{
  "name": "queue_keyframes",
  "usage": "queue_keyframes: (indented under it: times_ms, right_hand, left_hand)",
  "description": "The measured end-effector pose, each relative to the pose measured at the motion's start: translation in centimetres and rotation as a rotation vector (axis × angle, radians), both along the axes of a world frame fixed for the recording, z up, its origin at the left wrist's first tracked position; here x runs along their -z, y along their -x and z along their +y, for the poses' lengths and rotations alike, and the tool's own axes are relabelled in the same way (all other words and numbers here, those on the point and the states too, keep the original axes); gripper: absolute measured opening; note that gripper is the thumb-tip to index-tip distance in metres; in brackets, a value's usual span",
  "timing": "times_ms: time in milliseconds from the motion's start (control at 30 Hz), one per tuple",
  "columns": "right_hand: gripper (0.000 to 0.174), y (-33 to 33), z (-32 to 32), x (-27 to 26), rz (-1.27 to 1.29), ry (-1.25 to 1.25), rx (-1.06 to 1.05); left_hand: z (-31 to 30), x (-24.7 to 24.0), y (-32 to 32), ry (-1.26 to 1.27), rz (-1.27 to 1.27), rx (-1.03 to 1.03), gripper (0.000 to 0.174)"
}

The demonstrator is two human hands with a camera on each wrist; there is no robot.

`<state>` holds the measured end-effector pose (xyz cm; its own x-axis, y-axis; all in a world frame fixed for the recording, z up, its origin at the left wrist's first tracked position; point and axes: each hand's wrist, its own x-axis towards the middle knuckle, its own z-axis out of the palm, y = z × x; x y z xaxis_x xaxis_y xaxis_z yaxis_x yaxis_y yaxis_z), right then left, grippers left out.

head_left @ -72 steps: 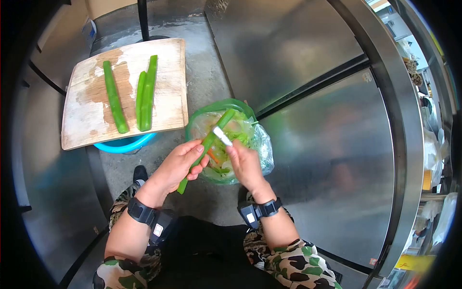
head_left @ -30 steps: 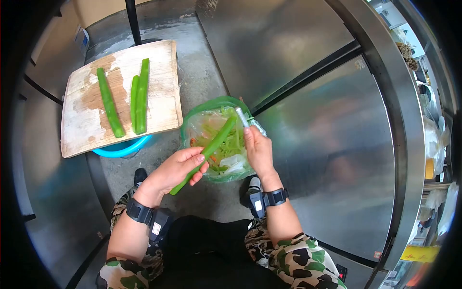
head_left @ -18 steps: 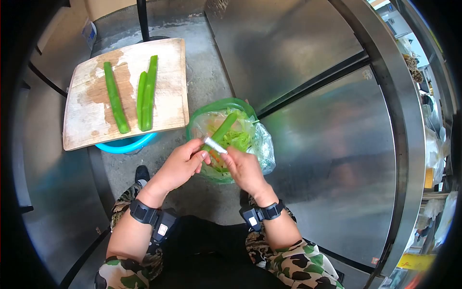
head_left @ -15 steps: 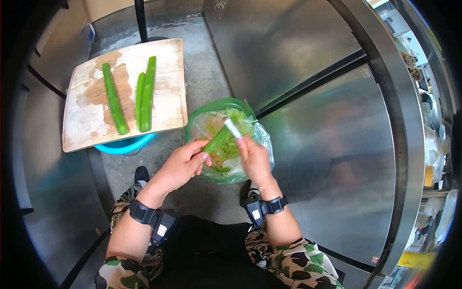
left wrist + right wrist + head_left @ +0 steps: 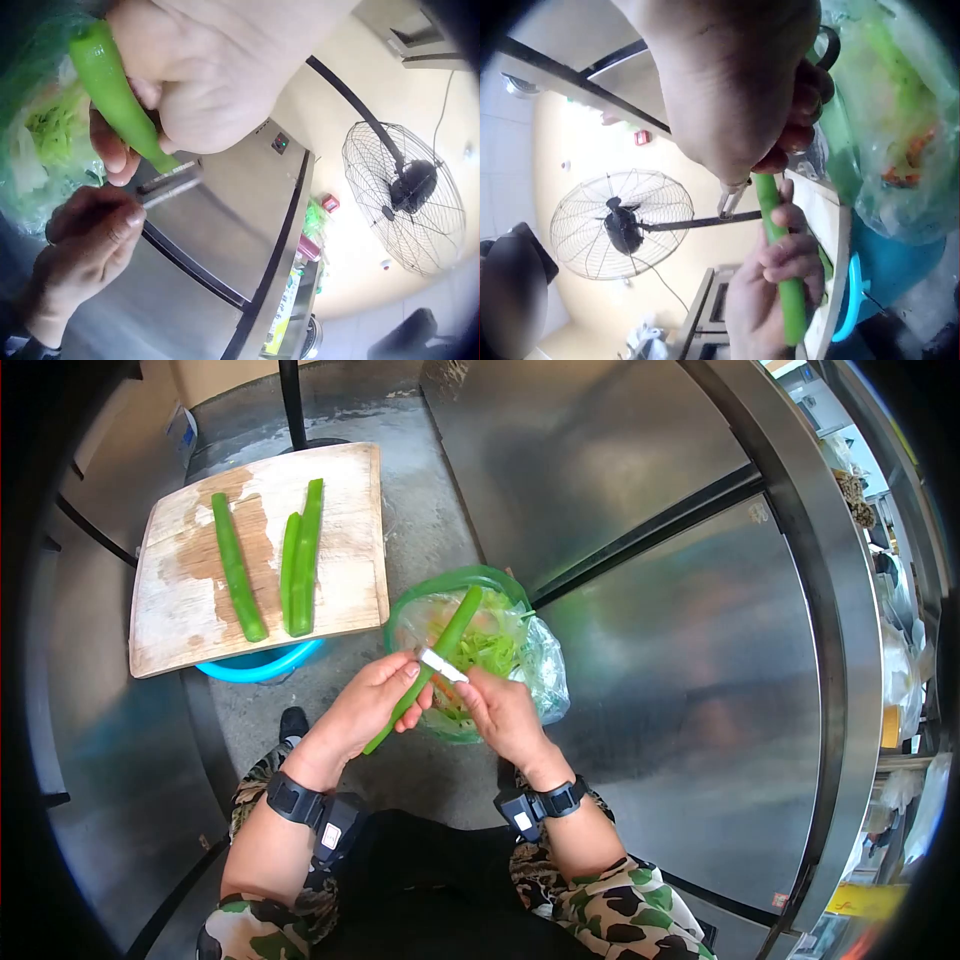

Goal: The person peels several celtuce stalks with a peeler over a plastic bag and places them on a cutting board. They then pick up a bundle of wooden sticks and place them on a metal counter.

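A long, smooth green vegetable stalk [image 5: 457, 625] slants over the lined bin, its lower end poking out below my left hand [image 5: 375, 698]. The fingers and thumb of that hand grip it along its lower half. My right hand [image 5: 508, 712] holds a silver peeler [image 5: 443, 665] by its handle, with the head lying across the stalk close to the left fingertips. In the left wrist view, the peeler [image 5: 172, 185] sits at one end of the stalk [image 5: 112, 94]. In the right wrist view, the left fingers wrap round the stalk [image 5: 792, 307].
Three similar stalks [image 5: 238, 570] lie on a wooden cutting board [image 5: 180, 630] at the left, over a blue basin [image 5: 265, 668]. A green bin [image 5: 478, 573], lined with clear plastic, contains pale green peelings [image 5: 492, 650]. Steel cabinet doors [image 5: 690, 690] stand close on the right.
The peeler has run back and forth along the stalk, from the far end half a second ago to beside the left fingers now. The stalk's lower end shows again below the left hand.
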<state>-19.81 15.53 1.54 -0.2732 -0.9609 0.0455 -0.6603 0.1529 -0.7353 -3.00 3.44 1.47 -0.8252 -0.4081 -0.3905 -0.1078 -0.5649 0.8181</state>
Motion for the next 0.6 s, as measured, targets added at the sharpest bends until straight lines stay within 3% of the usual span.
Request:
queue_keyframes:
  times_ms: [200,367,600]
  right_hand:
    - [0.026,4.0,-0.4,1.4,0.065,-0.009,0.339]
    - [0.038,4.7,-0.4,1.7,-0.051,0.043,0.422]
    - [0.031,0.4,-0.3,-0.1,-0.120,0.073,-0.042]
  left_hand:
    - [0.2,-1.6,-0.1,0.021,-0.030,0.091,0.042]
    - [-0.2,-1.7,-0.8,-0.143,0.020,0.042,0.041]
    - [-0.2,-0.9,-0.6,-0.206,0.033,-0.019,0.041]
